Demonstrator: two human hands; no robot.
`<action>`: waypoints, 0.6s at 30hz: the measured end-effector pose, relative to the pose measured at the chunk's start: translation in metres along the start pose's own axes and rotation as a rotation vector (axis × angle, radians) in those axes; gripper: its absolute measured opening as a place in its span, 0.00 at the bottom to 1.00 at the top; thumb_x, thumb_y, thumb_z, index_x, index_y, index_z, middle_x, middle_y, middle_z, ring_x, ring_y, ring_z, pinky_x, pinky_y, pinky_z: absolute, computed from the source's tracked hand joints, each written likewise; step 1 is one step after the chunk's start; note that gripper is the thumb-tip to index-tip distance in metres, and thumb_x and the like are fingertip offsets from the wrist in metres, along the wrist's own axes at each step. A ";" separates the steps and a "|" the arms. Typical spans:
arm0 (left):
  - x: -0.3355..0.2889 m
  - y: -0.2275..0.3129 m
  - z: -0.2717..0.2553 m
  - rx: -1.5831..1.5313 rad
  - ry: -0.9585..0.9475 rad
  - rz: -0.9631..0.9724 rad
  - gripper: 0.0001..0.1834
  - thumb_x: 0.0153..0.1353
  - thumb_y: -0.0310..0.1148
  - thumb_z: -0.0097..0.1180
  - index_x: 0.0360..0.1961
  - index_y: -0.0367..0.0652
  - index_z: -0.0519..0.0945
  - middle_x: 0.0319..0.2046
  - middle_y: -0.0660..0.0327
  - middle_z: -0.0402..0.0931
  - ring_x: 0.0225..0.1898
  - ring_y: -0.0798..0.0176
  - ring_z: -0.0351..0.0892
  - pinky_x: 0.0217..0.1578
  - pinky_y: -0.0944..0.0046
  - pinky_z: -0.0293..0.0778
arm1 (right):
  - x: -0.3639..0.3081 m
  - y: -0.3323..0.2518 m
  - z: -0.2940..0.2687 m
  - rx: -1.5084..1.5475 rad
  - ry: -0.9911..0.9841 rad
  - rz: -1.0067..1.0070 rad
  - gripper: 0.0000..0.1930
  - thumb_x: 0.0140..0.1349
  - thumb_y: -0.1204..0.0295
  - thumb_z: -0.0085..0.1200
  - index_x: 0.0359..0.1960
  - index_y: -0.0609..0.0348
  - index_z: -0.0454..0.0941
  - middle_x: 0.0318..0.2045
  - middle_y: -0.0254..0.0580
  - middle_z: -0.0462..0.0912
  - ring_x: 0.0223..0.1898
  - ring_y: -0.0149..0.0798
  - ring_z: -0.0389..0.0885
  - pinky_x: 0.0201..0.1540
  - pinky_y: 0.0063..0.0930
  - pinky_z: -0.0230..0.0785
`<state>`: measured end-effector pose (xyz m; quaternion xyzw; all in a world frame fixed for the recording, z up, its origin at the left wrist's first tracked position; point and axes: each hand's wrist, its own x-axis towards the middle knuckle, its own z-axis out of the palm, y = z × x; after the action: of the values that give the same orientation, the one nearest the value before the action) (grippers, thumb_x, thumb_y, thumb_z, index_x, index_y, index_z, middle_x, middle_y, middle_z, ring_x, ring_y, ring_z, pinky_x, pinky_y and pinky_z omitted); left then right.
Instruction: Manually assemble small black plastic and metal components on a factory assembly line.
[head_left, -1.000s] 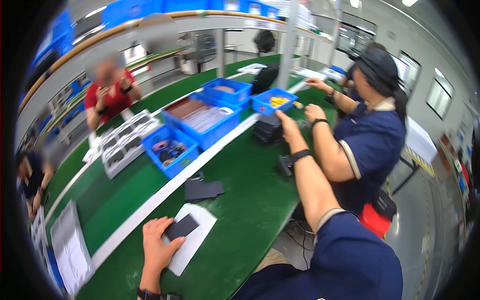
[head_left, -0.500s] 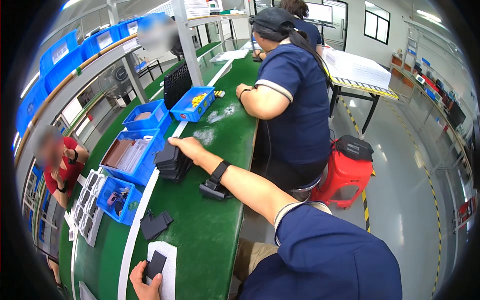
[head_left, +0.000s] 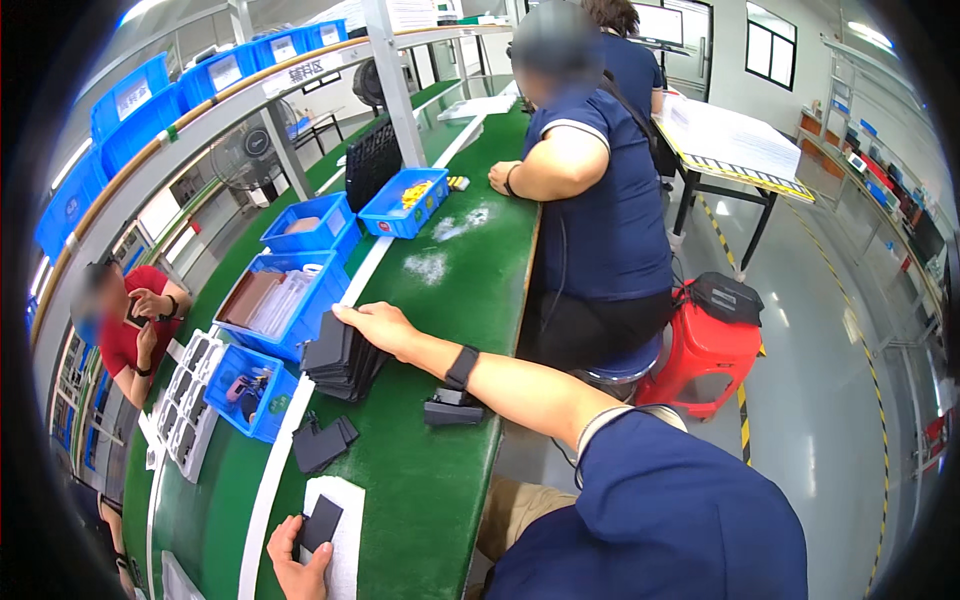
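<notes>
Low on the bench, my left hand [head_left: 298, 562] has a thin black rectangular plate [head_left: 322, 522] between thumb and fingers. That plate rests on a white pad [head_left: 350, 503]. With the arm stretched forward, my right hand [head_left: 382, 328] grips the top edge of a leaning stack of black plates [head_left: 340, 362]. How many plates the fingers hold is hidden. Between the two hands lie a few loose black plates [head_left: 325, 443]. A black block-shaped object [head_left: 453, 408] sits under my right forearm, near the bench edge.
Blue bins [head_left: 335, 268] line the bench's left side, one with yellow parts. A white moulded tray [head_left: 188, 405] stands beyond a small blue bin [head_left: 262, 395]. A co-worker in navy [head_left: 605, 200] sits ahead, beside a red stool [head_left: 700, 345]. Another person in red [head_left: 150, 310] is across the bench.
The view has shifted slightly, moving the bench right and down. Both my hands keep their places at the plate and the stack. The co-worker ahead has turned their head; the person in red has moved their hands.
</notes>
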<state>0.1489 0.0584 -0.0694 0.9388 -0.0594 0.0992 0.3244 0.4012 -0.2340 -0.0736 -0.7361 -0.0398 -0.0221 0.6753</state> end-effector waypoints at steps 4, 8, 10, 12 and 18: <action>0.000 -0.003 0.001 -0.006 -0.004 -0.003 0.26 0.48 0.25 0.63 0.51 0.32 0.73 0.49 0.48 0.73 0.50 0.53 0.71 0.54 0.59 0.67 | 0.000 -0.001 -0.001 -0.094 0.044 -0.043 0.36 0.55 0.37 0.45 0.29 0.67 0.82 0.30 0.53 0.82 0.36 0.48 0.82 0.41 0.37 0.70; -0.001 0.005 0.002 0.045 -0.002 -0.014 0.27 0.47 0.26 0.63 0.52 0.32 0.73 0.49 0.47 0.73 0.51 0.52 0.71 0.54 0.59 0.66 | 0.003 0.000 -0.004 -0.180 0.065 -0.077 0.39 0.57 0.36 0.41 0.25 0.68 0.81 0.28 0.57 0.81 0.36 0.53 0.81 0.42 0.43 0.69; -0.002 0.005 0.004 0.055 0.032 -0.021 0.28 0.47 0.26 0.64 0.52 0.32 0.73 0.49 0.46 0.72 0.51 0.52 0.71 0.54 0.59 0.66 | 0.006 0.001 -0.004 -0.190 0.063 -0.064 0.38 0.57 0.37 0.41 0.29 0.68 0.81 0.28 0.55 0.81 0.35 0.51 0.80 0.42 0.40 0.68; -0.001 0.009 0.003 0.075 0.015 -0.021 0.28 0.48 0.26 0.64 0.52 0.32 0.72 0.49 0.46 0.72 0.50 0.52 0.71 0.53 0.59 0.67 | 0.007 0.001 -0.006 -0.205 0.046 -0.059 0.38 0.58 0.38 0.41 0.32 0.69 0.80 0.29 0.53 0.81 0.36 0.49 0.80 0.42 0.38 0.68; -0.001 0.013 0.002 0.046 0.002 -0.065 0.28 0.48 0.26 0.64 0.52 0.31 0.73 0.49 0.46 0.73 0.49 0.53 0.73 0.51 0.62 0.68 | 0.007 0.006 -0.001 -0.116 0.097 -0.168 0.32 0.61 0.44 0.44 0.40 0.68 0.78 0.37 0.54 0.81 0.39 0.48 0.80 0.44 0.37 0.69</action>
<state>0.1457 0.0467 -0.0637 0.9474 -0.0263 0.0910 0.3056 0.4083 -0.2349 -0.0785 -0.7660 -0.0673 -0.1168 0.6285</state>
